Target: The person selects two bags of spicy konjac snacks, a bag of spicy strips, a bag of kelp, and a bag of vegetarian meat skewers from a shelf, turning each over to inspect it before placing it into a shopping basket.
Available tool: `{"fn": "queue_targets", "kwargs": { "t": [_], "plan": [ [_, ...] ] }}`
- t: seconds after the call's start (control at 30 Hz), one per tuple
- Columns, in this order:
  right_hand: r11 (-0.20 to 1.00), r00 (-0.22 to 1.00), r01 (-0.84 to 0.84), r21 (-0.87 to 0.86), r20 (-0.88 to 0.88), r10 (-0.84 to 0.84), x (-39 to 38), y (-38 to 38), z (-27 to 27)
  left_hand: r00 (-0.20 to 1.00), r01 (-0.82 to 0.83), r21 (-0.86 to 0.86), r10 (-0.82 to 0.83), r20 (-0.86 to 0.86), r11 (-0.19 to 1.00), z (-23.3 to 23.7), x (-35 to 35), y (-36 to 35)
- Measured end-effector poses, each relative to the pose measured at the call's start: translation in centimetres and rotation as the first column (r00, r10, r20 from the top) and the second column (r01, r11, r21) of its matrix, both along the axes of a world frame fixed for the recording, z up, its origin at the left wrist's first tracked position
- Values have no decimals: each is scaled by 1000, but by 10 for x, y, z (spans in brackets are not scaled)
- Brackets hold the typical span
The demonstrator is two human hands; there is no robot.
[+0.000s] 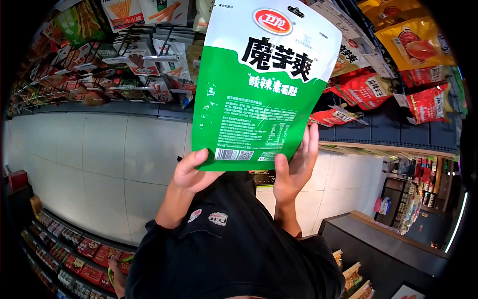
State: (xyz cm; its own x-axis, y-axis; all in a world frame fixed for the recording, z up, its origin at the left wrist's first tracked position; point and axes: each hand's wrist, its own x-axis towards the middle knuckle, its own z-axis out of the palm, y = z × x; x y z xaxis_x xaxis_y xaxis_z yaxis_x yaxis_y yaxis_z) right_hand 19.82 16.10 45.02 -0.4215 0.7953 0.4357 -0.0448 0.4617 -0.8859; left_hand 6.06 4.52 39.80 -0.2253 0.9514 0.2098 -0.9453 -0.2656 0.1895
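Note:
A green and white snack bag is held up upright in front of me, with black Chinese lettering, a red oval logo and a hanging hole at its top. Printed small text, a barcode and a QR code face me. My left hand grips its lower left corner, thumb on the front and the other fingers hidden behind. At the lower right, my right hand pinches the bottom edge with the thumb in front; its fingers reach up behind the bag's side.
Hanging snack packets fill the rack at upper left. Red packets and yellow packets sit on the right shelf, beside price tags. Pale floor tiles lie below. Another shelf stands at lower left, near a partly visible bare limb.

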Motion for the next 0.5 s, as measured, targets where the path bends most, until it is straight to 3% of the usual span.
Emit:
{"fn": "queue_targets", "kwargs": {
  "t": [0.07, 0.17, 0.3, 0.4, 0.47, 0.5],
  "plan": [
    [955, 990, -106, -275, -118, 76, 5, 1, -8, 1000, 31, -9, -31, -5, 999, -2, 3, 0],
    [782, 959, -251, -571, -254, 122, 20, 1, -15, 996, 45, 38, -42, -77, 998, -1, 5, 1],
    [789, 963, -240, -566, -245, 117, 22, 1, -14, 990, 100, 20, -97, -99, 995, 0, 3, -2],
    [794, 957, -261, -549, -255, 138, 26, 3, -9, 962, 16, -214, -73, -262, 977, 1, 6, -3],
    [813, 951, -293, -504, -243, 193, 32, 6, -16, 961, 32, -167, -76, -265, 985, 9, 3, 0],
    [727, 917, -323, -606, -390, 82, 30, 5, -14, 961, 41, -143, -78, -266, 989, 14, 2, 2]
  ]
}}
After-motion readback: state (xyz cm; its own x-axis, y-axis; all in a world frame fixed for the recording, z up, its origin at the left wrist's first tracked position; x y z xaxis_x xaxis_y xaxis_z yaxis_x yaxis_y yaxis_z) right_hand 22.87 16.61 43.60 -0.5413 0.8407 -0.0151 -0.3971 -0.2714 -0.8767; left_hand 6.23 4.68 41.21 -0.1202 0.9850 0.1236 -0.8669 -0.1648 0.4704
